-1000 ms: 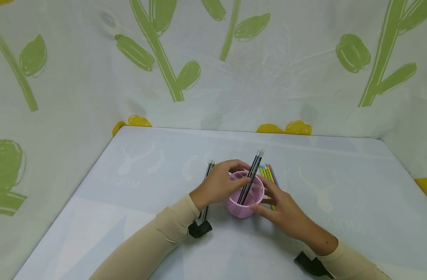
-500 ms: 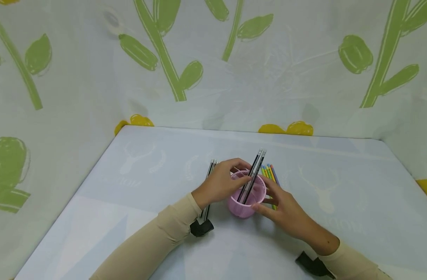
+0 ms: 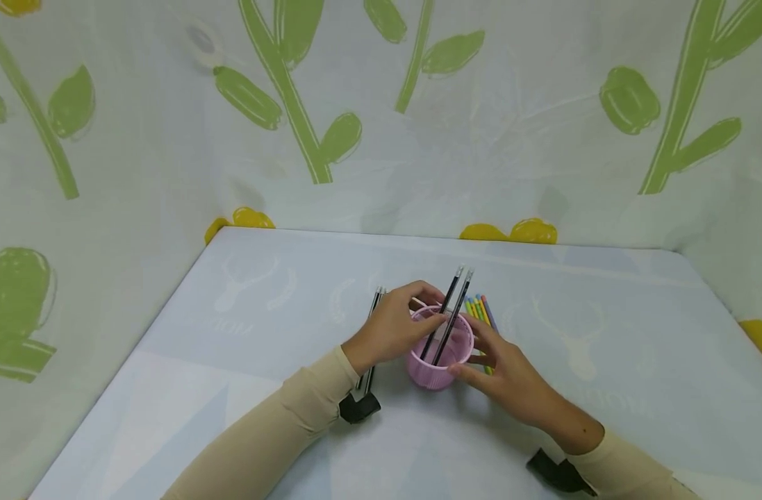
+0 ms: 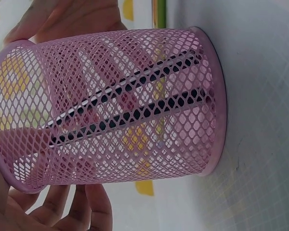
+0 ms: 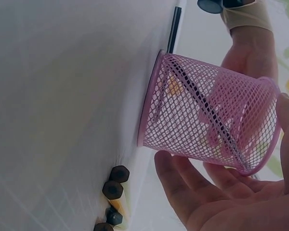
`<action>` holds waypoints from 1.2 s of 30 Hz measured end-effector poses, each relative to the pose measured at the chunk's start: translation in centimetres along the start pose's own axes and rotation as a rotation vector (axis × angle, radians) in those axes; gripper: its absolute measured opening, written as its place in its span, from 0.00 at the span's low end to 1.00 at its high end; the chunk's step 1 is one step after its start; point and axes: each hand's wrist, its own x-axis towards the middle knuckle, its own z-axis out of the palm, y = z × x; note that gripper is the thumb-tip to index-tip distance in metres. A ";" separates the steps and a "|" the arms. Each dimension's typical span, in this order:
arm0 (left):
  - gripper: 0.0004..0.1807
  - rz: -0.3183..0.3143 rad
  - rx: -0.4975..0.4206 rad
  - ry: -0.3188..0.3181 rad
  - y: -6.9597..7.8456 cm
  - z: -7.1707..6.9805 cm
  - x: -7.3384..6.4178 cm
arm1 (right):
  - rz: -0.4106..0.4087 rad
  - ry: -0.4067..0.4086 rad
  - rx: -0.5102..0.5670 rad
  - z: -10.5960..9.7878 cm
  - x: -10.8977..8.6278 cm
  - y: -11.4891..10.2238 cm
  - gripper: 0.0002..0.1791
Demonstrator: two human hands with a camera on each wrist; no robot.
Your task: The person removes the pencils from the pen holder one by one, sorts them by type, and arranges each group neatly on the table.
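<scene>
A pink mesh pencil cup point(image 3: 427, 378) stands upright on the table between both hands. Two black-and-silver striped pencils point(image 3: 458, 305) lean inside it, eraser ends up and slightly spread. My left hand point(image 3: 393, 325) holds the cup at its left side, its thumb over the rim beside the pencils and its fingers round the outside. On the opposite side my right hand point(image 3: 512, 378) grips the cup between thumb and fingers. Through the mesh in the left wrist view, the striped pencils point(image 4: 135, 115) reach down to the cup's bottom.
More striped pencils point(image 3: 376, 302) lie on the table point(image 3: 280, 437) to the left, partly under my left forearm. Several coloured pencils point(image 3: 485, 305) lie to the right, partly behind my right hand. A patterned curtain point(image 3: 512, 160) encloses the table's back and sides.
The two pencils in the cup have come apart, their tops leaning slightly further left and spreading into a narrow V. Both hands and the cup have stayed nearly in place.
</scene>
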 end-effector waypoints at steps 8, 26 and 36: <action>0.14 0.039 0.011 0.057 -0.3 0.2 -0.1 | 0.006 -0.001 -0.011 0.1 0.0 0.1 0.43; 0.13 0.133 0.060 0.147 -0.3 0.4 0.0 | 0.015 0.001 -0.003 0.1 0.0 0.1 0.43; 0.13 0.159 0.031 0.156 -0.2 0.2 -0.2 | -0.028 0.008 0.009 0.1 0.0 0.3 0.42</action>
